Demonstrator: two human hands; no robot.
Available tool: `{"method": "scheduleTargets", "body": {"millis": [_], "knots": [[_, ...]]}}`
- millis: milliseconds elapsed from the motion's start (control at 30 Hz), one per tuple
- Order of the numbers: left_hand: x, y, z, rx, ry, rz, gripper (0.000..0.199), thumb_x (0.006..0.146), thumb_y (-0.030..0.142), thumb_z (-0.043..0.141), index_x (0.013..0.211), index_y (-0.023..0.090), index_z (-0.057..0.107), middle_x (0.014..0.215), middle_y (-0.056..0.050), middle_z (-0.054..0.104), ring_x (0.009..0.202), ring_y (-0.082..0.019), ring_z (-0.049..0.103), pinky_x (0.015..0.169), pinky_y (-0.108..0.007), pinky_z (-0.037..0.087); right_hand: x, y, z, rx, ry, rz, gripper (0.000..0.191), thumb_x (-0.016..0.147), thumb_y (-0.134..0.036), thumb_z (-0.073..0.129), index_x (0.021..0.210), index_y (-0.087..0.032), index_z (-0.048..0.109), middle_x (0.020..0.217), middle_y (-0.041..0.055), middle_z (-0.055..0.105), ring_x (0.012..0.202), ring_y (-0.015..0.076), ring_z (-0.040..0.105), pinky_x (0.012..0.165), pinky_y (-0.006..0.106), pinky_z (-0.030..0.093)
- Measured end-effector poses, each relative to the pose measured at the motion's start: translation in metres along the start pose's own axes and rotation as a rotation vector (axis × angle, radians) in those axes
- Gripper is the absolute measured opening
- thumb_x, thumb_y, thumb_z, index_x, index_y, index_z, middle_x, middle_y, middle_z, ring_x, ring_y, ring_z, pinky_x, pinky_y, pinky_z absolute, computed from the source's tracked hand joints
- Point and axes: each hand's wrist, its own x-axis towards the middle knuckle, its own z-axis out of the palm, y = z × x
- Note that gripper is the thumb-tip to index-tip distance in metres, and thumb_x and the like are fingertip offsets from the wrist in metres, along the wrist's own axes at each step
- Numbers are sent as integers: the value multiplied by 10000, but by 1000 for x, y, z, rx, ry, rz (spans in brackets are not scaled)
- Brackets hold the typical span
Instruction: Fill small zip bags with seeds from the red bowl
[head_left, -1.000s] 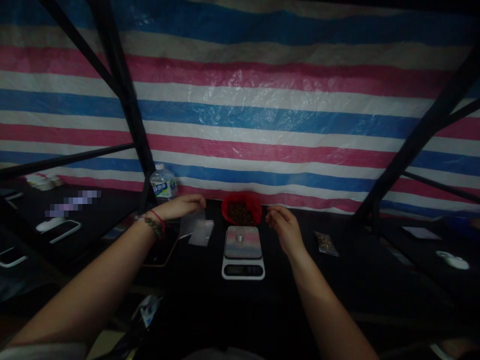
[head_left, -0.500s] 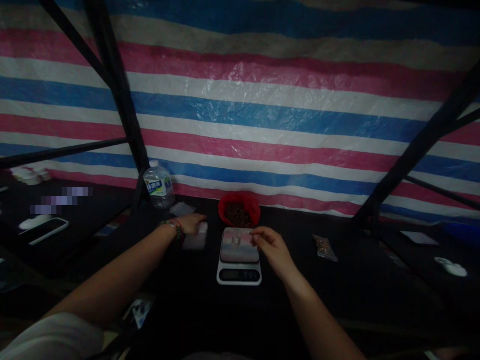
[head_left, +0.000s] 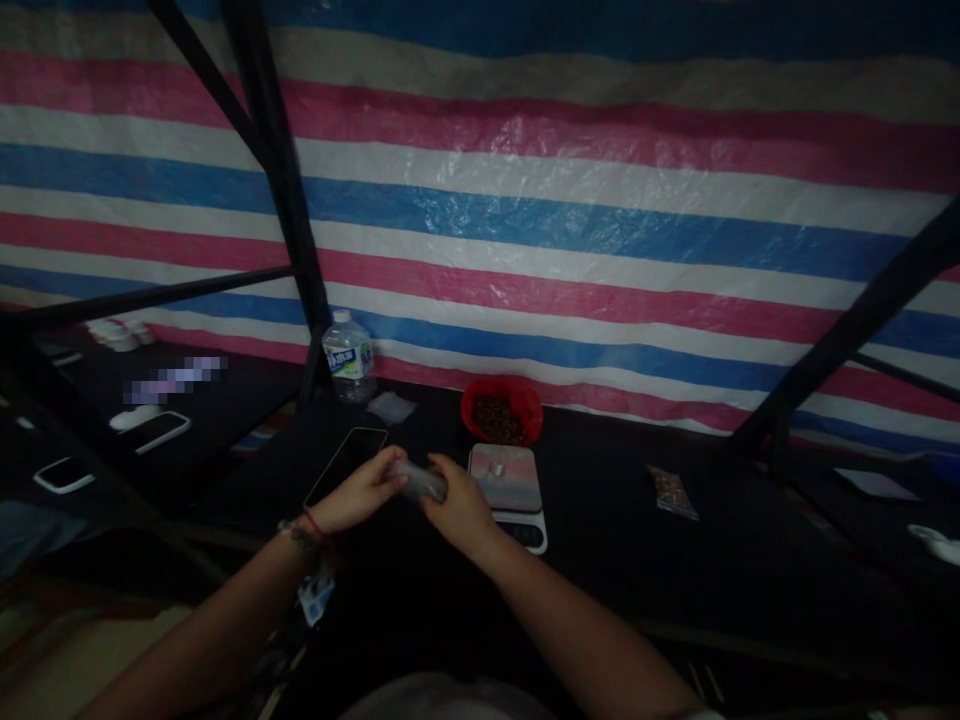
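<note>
A clear plastic bag (head_left: 420, 481), blurred, is held between my two hands at the left of the scale. My left hand (head_left: 366, 490) pinches its left end, and my right hand (head_left: 459, 502) has its fingers closed on the right end. The white kitchen scale (head_left: 517, 480) lies just beyond my right wrist, partly covered by it, with a small shiny object (head_left: 496, 468) on its plate. Behind the scale stands a red bowl (head_left: 480, 425) of small brown pieces. A dark phone (head_left: 341, 460) lies beside my left hand.
A large clear bottle (head_left: 349, 365) stands at the back left near a black metal post, with thin plastic bags (head_left: 391, 407) beside it. On the right lies a filled small bag (head_left: 673, 493). Further phones and white items rest on the left table.
My left hand has drawn back toward me with the plastic bag, uncovering the dark phone. My right hand has left the scale plate and now grips the bag too. The view has shifted left.
</note>
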Motion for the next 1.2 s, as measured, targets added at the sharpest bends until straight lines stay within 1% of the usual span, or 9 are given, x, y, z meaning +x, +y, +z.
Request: {"method": "scheduleTargets", "body": {"millis": [100, 233, 367, 533, 700, 900, 1033, 1100, 1200], "knots": [[-16, -10, 10, -160, 190, -27, 387, 799, 421, 612, 1076, 184, 481, 1007, -60, 604, 918, -198, 605, 837, -341, 502, 1, -2, 11, -26, -1, -14, 292, 778, -107, 533, 986, -218, 705, 951, 46, 721, 886, 208, 659, 846, 347, 500], [-22, -32, 22, -272, 308, -77, 618, 697, 363, 684, 1235, 182, 440, 1290, -132, 536, 1217, -260, 529, 1033, -411, 430, -4, 4, 23, -25, 29, -13, 269, 760, -109, 556, 959, -203, 712, 973, 55, 719, 929, 210, 646, 870, 346, 488], [-24, -45, 28, -392, 265, -121, 808, 660, 287, 670, 1383, 175, 329, 1404, -165, 464, 1274, -283, 496, 1057, -454, 415, -9, 13, 36, 47, 17, 54, 337, 734, -127, 596, 1050, -203, 687, 1029, 52, 711, 960, 210, 650, 903, 362, 489], [-25, -51, 31, -369, 175, -103, 793, 623, 142, 563, 1389, 165, 358, 1385, -142, 488, 1266, -254, 500, 1100, -431, 362, -10, 16, 45, 68, 32, 83, 463, 712, -118, 630, 1165, -209, 650, 1142, 66, 677, 1054, 215, 619, 967, 377, 460], [-25, -40, 24, -276, 176, -112, 567, 623, 148, 550, 1188, 178, 525, 1249, -101, 552, 1148, -242, 548, 1011, -397, 427, -8, 14, 40, 80, -48, 75, 222, 765, -130, 593, 905, -223, 738, 888, 35, 695, 878, 194, 633, 826, 333, 500], [-22, -3, 10, -442, 73, -111, 371, 696, 262, 669, 1035, 187, 538, 935, -30, 611, 854, -172, 591, 774, -294, 480, -10, 8, 17, 300, -2, 63, 137, 798, -247, 603, 832, -203, 728, 869, 38, 686, 829, 187, 639, 773, 314, 504], [-8, 19, 1, -425, -3, -91, 346, 705, 358, 712, 977, 180, 595, 909, -42, 644, 832, -174, 601, 770, -301, 488, -14, -2, -8, 350, 25, 122, 176, 779, -338, 643, 866, -208, 723, 842, 45, 693, 763, 197, 645, 702, 323, 523], [6, 29, -11, -344, -35, -72, 338, 699, 393, 709, 948, 180, 629, 929, -56, 670, 862, -194, 613, 797, -322, 495, -15, 0, -36, 315, 120, 94, 260, 760, -378, 670, 967, -228, 720, 921, 62, 702, 827, 215, 655, 737, 342, 534], [40, 34, -36, -145, -150, -58, 326, 683, 399, 696, 931, 190, 669, 929, -50, 700, 860, -204, 633, 780, -303, 499, -17, 24, -104, 114, 360, 31, 316, 824, -408, 590, 1063, -227, 691, 1053, 88, 681, 970, 230, 638, 843, 374, 519]]}}
